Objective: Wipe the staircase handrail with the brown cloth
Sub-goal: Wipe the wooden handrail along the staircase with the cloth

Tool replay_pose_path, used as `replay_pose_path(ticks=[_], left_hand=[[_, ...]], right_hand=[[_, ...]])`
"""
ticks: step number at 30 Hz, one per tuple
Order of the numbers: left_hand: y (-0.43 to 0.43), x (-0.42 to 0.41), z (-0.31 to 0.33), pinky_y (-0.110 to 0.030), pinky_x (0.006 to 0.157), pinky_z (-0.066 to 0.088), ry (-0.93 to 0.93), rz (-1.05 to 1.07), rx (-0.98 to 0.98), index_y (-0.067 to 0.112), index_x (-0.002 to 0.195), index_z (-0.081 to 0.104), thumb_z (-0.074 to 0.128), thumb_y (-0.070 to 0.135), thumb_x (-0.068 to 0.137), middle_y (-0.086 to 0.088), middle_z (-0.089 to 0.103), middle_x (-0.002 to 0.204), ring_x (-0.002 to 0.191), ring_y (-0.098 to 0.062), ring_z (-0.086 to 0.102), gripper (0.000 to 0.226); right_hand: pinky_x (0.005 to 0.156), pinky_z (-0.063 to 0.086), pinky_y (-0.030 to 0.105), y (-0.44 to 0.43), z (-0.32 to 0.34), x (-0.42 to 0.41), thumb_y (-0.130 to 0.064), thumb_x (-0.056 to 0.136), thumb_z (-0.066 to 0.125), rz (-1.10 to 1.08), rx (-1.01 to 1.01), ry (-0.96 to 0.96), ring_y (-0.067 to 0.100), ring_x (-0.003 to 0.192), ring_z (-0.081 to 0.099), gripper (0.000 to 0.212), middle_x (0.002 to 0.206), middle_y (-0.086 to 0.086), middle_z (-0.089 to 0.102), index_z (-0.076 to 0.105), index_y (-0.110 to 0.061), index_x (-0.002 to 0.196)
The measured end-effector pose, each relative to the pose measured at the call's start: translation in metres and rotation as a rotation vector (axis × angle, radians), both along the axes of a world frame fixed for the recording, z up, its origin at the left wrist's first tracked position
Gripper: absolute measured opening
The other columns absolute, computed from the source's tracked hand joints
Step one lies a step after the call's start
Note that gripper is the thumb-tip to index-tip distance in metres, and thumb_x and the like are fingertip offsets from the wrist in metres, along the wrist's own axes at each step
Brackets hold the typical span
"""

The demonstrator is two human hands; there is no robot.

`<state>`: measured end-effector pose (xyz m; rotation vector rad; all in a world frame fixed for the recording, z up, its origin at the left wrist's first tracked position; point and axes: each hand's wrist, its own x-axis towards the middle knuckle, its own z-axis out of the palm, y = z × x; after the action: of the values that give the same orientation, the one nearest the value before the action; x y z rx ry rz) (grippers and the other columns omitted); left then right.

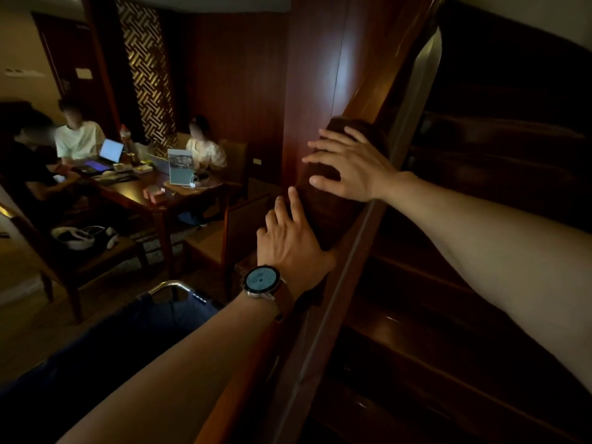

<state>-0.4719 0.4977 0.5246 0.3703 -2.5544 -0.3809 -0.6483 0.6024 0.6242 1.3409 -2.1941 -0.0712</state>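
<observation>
Both hands pressing cloth (323, 200) flat on rail (381, 88): left hand (288, 238) lower, right hand (349, 165) upper, fingers spread, not clenching. Wiping midway; upper rail seemingly remaining.

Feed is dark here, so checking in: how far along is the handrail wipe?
Done: cannot tell; no wiped stretch stands out. In hand: both the left hand and right hand press the brown cloth flat on the handrail. Left: the rail above and below.
</observation>
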Motion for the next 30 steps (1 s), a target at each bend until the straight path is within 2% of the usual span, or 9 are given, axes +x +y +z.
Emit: replay_pose_path(ticks=[6, 15, 20, 23, 28, 30], left_hand=[[0.011, -0.073, 0.058, -0.049, 0.108, 0.037, 0.006, -0.028, 0.027, 0.017, 0.158, -0.006, 0.022, 0.094, 0.05, -0.016, 0.014, 0.163, 0.146, -0.035, 0.027, 0.135], [0.031, -0.155, 0.117, -0.046, 0.111, 0.034, -0.02, 0.013, 0.015, 0.014, 0.157, -0.01, 0.022, 0.093, 0.061, -0.016, 0.01, 0.164, 0.147, -0.032, 0.024, 0.128], [0.036, -0.194, 0.134, -0.044, 0.107, 0.037, 0.0, 0.034, -0.002, 0.017, 0.157, -0.011, 0.015, 0.092, 0.056, -0.015, 0.017, 0.162, 0.141, -0.032, 0.033, 0.128], [0.038, -0.214, 0.145, -0.044, 0.108, 0.037, -0.001, 0.038, -0.016, 0.017, 0.156, -0.013, 0.021, 0.092, 0.056, -0.015, 0.018, 0.161, 0.141, -0.031, 0.032, 0.129], [0.051, -0.255, 0.175, -0.045, 0.11, 0.037, -0.019, 0.07, -0.052, 0.014, 0.156, -0.014, 0.044, 0.086, 0.071, -0.015, 0.016, 0.161, 0.141, -0.032, 0.032, 0.126], [0.054, -0.268, 0.187, -0.046, 0.109, 0.038, -0.045, 0.074, -0.056, 0.016, 0.156, -0.014, 0.043, 0.086, 0.071, -0.015, 0.015, 0.162, 0.14, -0.033, 0.032, 0.124]], right_hand=[[0.124, 0.008, 0.05, 0.012, 0.056, -0.075, -0.072, 0.092, 0.031, -0.004, -0.015, -0.007, 0.013, 0.153, 0.018, 0.062, 0.158, -0.006, 0.04, 0.053, -0.039, 0.14], [0.124, 0.007, 0.05, 0.026, 0.113, -0.151, -0.073, 0.092, 0.03, -0.013, -0.011, -0.03, 0.014, 0.153, 0.015, 0.063, 0.159, -0.007, 0.037, 0.051, -0.04, 0.141], [0.124, 0.01, 0.049, 0.032, 0.127, -0.195, -0.071, 0.093, 0.034, 0.034, -0.083, -0.008, 0.013, 0.151, 0.021, 0.057, 0.155, -0.009, 0.044, 0.056, -0.041, 0.137], [0.123, 0.012, 0.046, 0.036, 0.142, -0.22, -0.068, 0.096, 0.031, 0.08, -0.087, -0.014, 0.011, 0.151, 0.023, 0.056, 0.153, -0.01, 0.045, 0.055, -0.04, 0.138], [0.124, 0.007, 0.044, 0.049, 0.179, -0.266, -0.066, 0.1, 0.022, 0.094, 0.002, -0.031, 0.009, 0.153, 0.014, 0.059, 0.16, -0.009, 0.036, 0.043, -0.038, 0.148], [0.125, 0.006, 0.046, 0.055, 0.19, -0.28, -0.07, 0.098, 0.02, 0.088, 0.026, -0.054, 0.011, 0.154, 0.009, 0.062, 0.162, -0.008, 0.031, 0.04, -0.041, 0.149]])
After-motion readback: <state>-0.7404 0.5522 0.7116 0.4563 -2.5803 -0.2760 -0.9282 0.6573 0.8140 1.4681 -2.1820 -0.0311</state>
